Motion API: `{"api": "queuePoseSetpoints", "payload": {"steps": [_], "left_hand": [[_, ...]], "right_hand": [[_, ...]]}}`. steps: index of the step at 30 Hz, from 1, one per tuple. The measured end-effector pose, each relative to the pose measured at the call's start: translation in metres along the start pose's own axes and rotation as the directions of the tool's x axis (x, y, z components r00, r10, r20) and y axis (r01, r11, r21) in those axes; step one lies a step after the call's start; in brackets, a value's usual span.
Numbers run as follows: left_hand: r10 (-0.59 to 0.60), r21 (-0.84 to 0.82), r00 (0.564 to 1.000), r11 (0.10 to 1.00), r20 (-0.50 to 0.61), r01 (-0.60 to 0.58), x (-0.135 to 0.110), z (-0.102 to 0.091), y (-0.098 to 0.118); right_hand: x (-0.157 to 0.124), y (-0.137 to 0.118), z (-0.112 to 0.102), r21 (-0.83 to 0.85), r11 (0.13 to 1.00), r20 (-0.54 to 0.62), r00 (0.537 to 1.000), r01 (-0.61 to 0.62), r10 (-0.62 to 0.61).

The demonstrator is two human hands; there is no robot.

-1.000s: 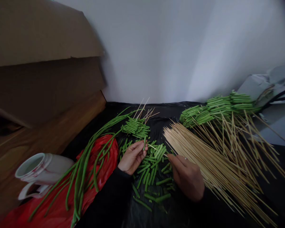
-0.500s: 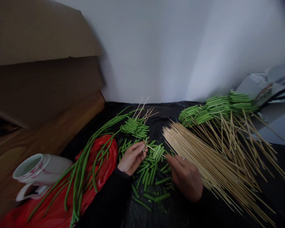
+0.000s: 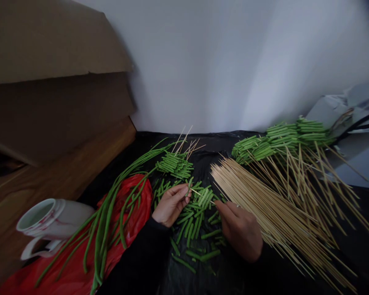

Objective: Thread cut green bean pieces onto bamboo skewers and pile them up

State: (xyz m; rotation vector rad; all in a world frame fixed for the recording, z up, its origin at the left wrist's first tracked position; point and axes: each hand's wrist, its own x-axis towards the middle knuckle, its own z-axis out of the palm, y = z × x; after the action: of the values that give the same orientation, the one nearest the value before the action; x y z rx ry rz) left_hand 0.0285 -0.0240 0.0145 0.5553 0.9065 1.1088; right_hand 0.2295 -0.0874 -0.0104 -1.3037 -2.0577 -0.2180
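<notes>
My left hand pinches a short piece of green bean between thumb and fingertips. In my right hand is a thin bamboo skewer, held near its lower end. The skewer's tip meets the bean piece at my left fingertips; how far it goes in is too small to tell. Several cut bean pieces lie around the skewer's middle, and whether they are threaded on it I cannot tell. Loose cut beans spread below and between both hands.
Long whole beans lie over a red plastic bag at left, beside a tipped white jug. A skewer bundle is at right. Threaded beans sit at back right, more at centre. A cardboard box stands back left.
Almost nothing differs. The bean piece in my left fingers has shifted very slightly against the skewer; both hands stay in nearly the same place.
</notes>
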Motion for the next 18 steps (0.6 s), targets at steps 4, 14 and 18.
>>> {"api": "queuePoseSetpoints", "payload": {"steps": [4, 14, 18], "left_hand": [[0.048, 0.066, 0.999, 0.997, -0.01, -0.048, -0.0002, 0.0001, -0.0017], [0.121, 0.165, 0.99, 0.98, -0.067, -0.108, -0.0003, 0.0029, -0.0074], [0.046, 0.056, 0.999, 0.997, -0.024, -0.045, -0.0018, 0.0047, -0.0057]], "right_hand": [[-0.0003, -0.0006, -0.0001, 0.009, 1.0, 0.004, 1.0, 0.01, -0.01], [-0.0011, -0.0006, 0.0028, -0.003, 1.0, 0.027, 1.0, -0.014, 0.014], [0.0004, -0.0008, 0.0012, -0.006, 1.0, 0.004, 1.0, -0.012, 0.012]]}}
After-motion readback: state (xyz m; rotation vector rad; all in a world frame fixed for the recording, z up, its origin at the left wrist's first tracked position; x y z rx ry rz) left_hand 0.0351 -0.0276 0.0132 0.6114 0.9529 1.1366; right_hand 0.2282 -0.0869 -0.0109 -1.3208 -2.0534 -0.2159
